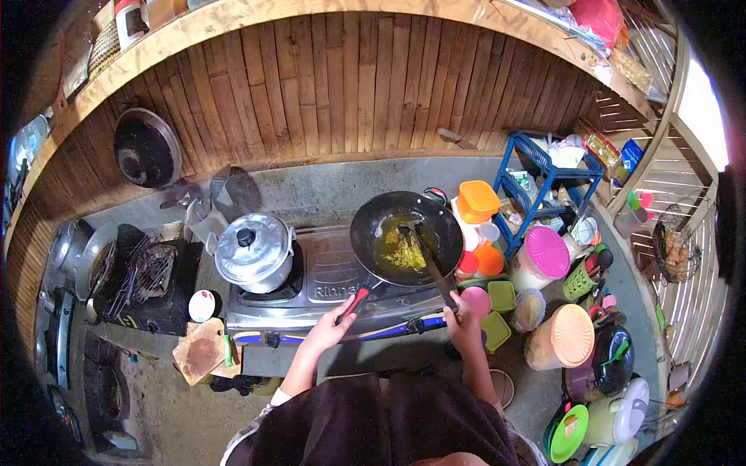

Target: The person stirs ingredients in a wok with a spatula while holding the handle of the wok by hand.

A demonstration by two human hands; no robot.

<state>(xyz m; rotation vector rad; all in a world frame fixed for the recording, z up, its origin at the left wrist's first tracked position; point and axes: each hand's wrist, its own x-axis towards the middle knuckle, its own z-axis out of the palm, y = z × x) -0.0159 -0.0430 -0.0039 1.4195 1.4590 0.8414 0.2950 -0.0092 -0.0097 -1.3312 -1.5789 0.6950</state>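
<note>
A black wok (pixel 367 233) sits on the right side of the two-burner gas stove (pixel 330 268). Yellow oil and pale yellow shredded or chopped food (pixel 408 255) lie in its bottom. My left hand (pixel 328 329) is closed round the wok's red and black handle. In my right hand (pixel 464 317) is the long dark handle of a spatula (pixel 437 273), whose blade rests among the food. A lidded aluminium pot (pixel 256 260) stands on the left burner.
Left of the stove are a charcoal-black grill (pixel 151 279) and a wooden cutting board (pixel 203 351) with a green-handled knife (pixel 228 349). Colourful tubs crowd the right, including an orange container (pixel 477 202) close beside the wok. Behind them stands a blue rack (pixel 553 182).
</note>
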